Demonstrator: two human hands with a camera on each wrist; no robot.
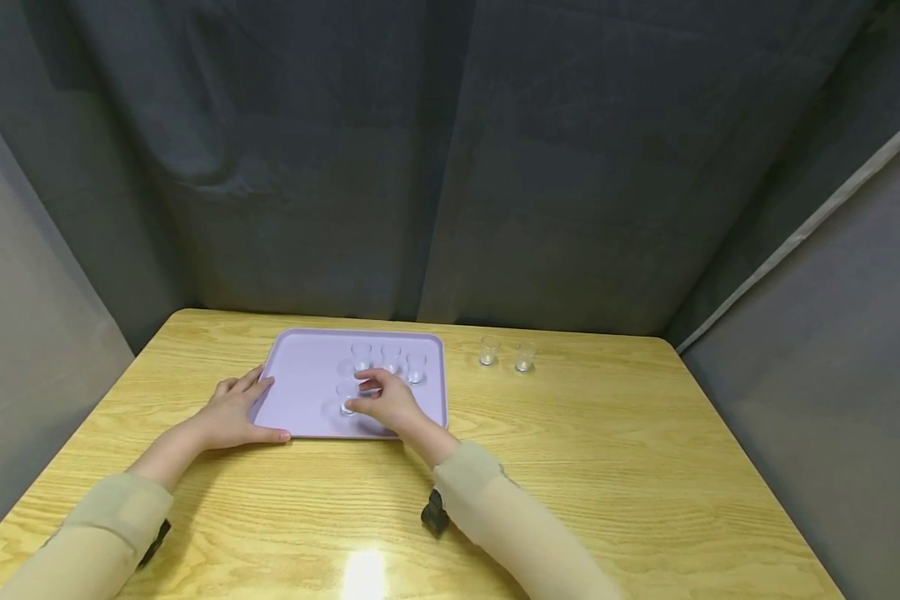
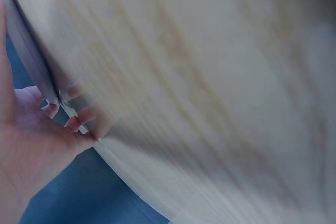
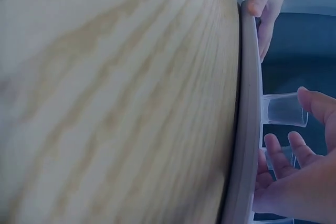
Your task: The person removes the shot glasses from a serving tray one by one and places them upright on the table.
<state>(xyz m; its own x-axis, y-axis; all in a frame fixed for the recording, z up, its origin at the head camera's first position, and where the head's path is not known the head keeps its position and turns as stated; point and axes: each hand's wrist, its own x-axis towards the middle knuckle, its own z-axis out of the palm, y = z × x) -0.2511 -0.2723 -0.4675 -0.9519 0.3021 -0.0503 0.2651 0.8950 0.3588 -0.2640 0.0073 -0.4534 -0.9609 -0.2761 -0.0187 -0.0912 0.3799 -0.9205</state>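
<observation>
A lilac tray [image 1: 292, 367] lies on the table. My left hand [image 1: 232, 414] rests at its front left corner, fingers spread along the left rim and thumb against the front edge. My right hand [image 1: 390, 402] is over the tray beside a small clear glass [image 1: 345, 400]. In the right wrist view, the thumb tip meets the upper end of this glass [image 3: 286, 109], while the other fingers are spread apart from it. Farther back on the tray stand a glass [image 1: 362, 358], a second glass [image 1: 391, 357] and a third glass [image 1: 416, 368]. My right hand partly covers that area.
To the right of the tray, two more clear glasses stand on the wooden table [image 1: 607, 450]: one glass [image 1: 488, 351] and another glass [image 1: 525, 357]. A dark curtain [image 1: 450, 167] hangs behind the table, with grey panels at both sides.
</observation>
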